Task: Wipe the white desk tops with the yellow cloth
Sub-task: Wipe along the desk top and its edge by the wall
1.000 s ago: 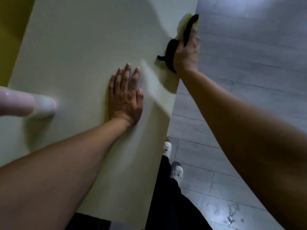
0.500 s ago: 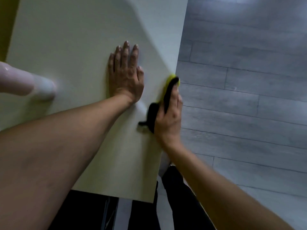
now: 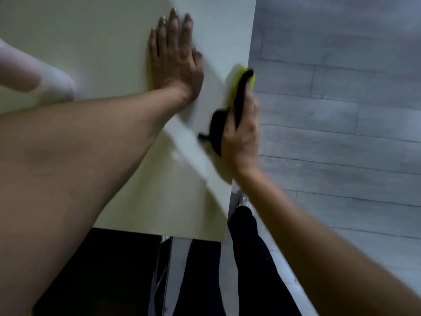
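The white desk top (image 3: 95,35) fills the upper left of the head view. My left hand (image 3: 175,58) lies flat on it, fingers straight and together. At the desk's right edge my right hand (image 3: 241,133) grips the yellow cloth (image 3: 237,85), which has a black strip running over it and a black part under my palm. The cloth is pressed against the desk edge and is blurred by motion. Most of the yellow part is hidden by my fingers.
A pale pink and white object (image 3: 34,76) lies on the desk at the far left. Grey plank floor (image 3: 341,110) stretches to the right of the desk. Below the desk's near edge are my dark trousers (image 3: 246,258) and a shoe (image 3: 243,202).
My right hand slid the cloth along the desk's right edge towards me from the far end. My left hand stayed flat on the desk. The camera view shifted.
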Tool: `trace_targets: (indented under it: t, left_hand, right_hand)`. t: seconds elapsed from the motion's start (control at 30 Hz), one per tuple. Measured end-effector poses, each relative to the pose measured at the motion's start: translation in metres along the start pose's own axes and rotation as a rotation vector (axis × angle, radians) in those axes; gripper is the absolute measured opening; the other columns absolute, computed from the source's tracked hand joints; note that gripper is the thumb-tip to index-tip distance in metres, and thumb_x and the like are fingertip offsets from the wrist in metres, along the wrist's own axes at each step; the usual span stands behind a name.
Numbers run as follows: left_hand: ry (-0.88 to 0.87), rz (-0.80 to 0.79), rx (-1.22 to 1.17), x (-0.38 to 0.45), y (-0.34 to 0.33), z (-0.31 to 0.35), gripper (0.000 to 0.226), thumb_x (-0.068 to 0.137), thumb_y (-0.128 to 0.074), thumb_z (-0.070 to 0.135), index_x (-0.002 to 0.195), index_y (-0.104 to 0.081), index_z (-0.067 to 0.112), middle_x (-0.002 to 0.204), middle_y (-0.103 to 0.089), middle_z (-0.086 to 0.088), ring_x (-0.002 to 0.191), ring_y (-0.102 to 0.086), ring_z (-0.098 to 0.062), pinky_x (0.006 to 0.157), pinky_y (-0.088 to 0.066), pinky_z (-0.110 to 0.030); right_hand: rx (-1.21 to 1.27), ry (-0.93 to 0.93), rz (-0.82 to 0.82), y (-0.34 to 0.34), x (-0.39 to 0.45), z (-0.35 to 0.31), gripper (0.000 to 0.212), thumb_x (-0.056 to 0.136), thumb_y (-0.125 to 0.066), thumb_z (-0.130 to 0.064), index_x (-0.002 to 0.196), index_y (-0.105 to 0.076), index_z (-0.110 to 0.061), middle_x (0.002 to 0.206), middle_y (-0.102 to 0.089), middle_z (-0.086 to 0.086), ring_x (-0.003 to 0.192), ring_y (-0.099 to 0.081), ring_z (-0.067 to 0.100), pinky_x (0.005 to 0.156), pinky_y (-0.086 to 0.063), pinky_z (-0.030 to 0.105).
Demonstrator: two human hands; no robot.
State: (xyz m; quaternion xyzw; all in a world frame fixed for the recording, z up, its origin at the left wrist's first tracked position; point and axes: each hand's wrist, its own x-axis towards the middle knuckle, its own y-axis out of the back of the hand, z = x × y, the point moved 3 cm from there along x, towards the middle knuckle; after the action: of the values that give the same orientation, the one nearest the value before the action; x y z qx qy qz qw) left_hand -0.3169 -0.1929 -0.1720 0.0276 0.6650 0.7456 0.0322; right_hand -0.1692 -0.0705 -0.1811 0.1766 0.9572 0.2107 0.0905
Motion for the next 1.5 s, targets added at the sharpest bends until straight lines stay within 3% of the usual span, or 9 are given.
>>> trace_targets:
  t: [0.2,0.4,0.53,0.67,0.9,1.0,1.1,1.33,1.5]
  left_hand:
    - [-0.033,0.002,0.019,0.000,0.003,0.002,0.067,0.102,-0.025,0.035,0.167,-0.014,0.023,0.175,-0.009,-0.007,0.161,-0.008,-0.025,0.130,-0.001,-0.043]
    - [-0.184,-0.005,-0.015,-0.045,0.005,-0.001,0.065,0.104,-0.026,0.032,0.167,-0.018,0.020,0.173,-0.011,-0.014,0.161,-0.011,-0.031,0.130,-0.004,-0.042]
    - [-0.304,-0.008,-0.078,-0.141,0.008,-0.025,0.061,0.104,-0.032,0.031,0.163,-0.032,0.017,0.170,-0.024,-0.018,0.156,-0.026,-0.038,0.129,-0.014,-0.048]
    - [-0.305,-0.005,-0.085,-0.227,0.015,-0.054,0.059,0.105,-0.035,0.029,0.162,-0.035,0.015,0.169,-0.028,-0.016,0.157,-0.024,-0.037,0.129,-0.017,-0.052]
    - [-0.310,0.018,-0.082,-0.236,0.011,-0.060,0.062,0.101,-0.040,0.029,0.162,-0.036,0.016,0.169,-0.029,-0.013,0.157,-0.025,-0.035,0.128,-0.017,-0.052]
    - [-0.297,0.020,-0.086,-0.237,0.010,-0.060,0.063,0.100,-0.038,0.029,0.161,-0.037,0.017,0.169,-0.030,-0.013,0.157,-0.026,-0.035,0.129,-0.016,-0.051]
    - [-0.291,0.019,-0.072,-0.236,0.011,-0.058,0.063,0.100,-0.036,0.030,0.162,-0.036,0.017,0.169,-0.029,-0.013,0.157,-0.025,-0.035,0.129,-0.016,-0.050]
    - [-0.292,0.056,-0.045,-0.237,0.009,-0.059,0.064,0.099,-0.041,0.028,0.161,-0.037,0.017,0.168,-0.032,-0.013,0.156,-0.028,-0.035,0.128,-0.019,-0.052]
    - [-0.287,0.070,-0.045,-0.236,0.009,-0.057,0.060,0.102,-0.037,0.028,0.160,-0.039,0.017,0.168,-0.033,-0.013,0.156,-0.029,-0.034,0.128,-0.018,-0.049]
  right_hand:
    - [-0.018,-0.109,-0.013,0.011,-0.124,0.010,0.073,0.095,-0.051,0.001,0.161,-0.023,-0.015,0.160,-0.033,0.009,0.147,-0.033,0.020,0.120,-0.023,0.017]
    - [-0.001,-0.036,0.025,-0.002,-0.032,-0.001,0.071,0.095,-0.047,-0.019,0.161,-0.022,-0.018,0.148,-0.043,0.013,0.133,-0.047,0.025,0.109,-0.043,0.040]
    - [-0.079,-0.026,0.029,-0.008,0.046,-0.009,0.070,0.097,-0.048,-0.021,0.161,-0.020,-0.017,0.142,-0.047,0.012,0.120,-0.052,0.023,0.085,-0.036,0.018]
    - [-0.110,-0.026,0.034,-0.009,0.064,-0.007,0.060,0.102,-0.044,-0.017,0.160,-0.025,-0.014,0.146,-0.046,0.010,0.125,-0.051,0.019,0.090,-0.035,0.015]
    - [-0.008,-0.014,0.043,0.006,-0.103,0.006,0.062,0.099,-0.047,-0.010,0.158,-0.028,-0.007,0.134,-0.050,0.013,0.111,-0.044,0.004,0.094,-0.030,0.001]
    - [-0.022,-0.084,0.015,0.014,-0.197,0.015,0.061,0.101,-0.047,-0.004,0.159,-0.027,-0.009,0.145,-0.045,0.013,0.133,-0.044,0.012,0.112,-0.035,0.018]
    - [-0.030,-0.166,0.022,0.015,-0.226,0.017,0.065,0.101,-0.050,-0.003,0.160,-0.025,-0.012,0.148,-0.043,0.013,0.138,-0.042,0.018,0.110,-0.029,0.007]
    - [-0.037,-0.097,0.045,0.005,-0.085,0.003,0.064,0.102,-0.046,-0.008,0.161,-0.021,-0.013,0.127,-0.050,0.011,0.096,-0.039,0.002,0.078,-0.029,-0.004]
    - [-0.102,-0.104,-0.002,0.000,-0.016,0.002,0.065,0.104,-0.044,-0.020,0.162,-0.016,-0.019,0.139,-0.047,0.011,0.107,-0.042,0.008,0.091,-0.036,0.022]
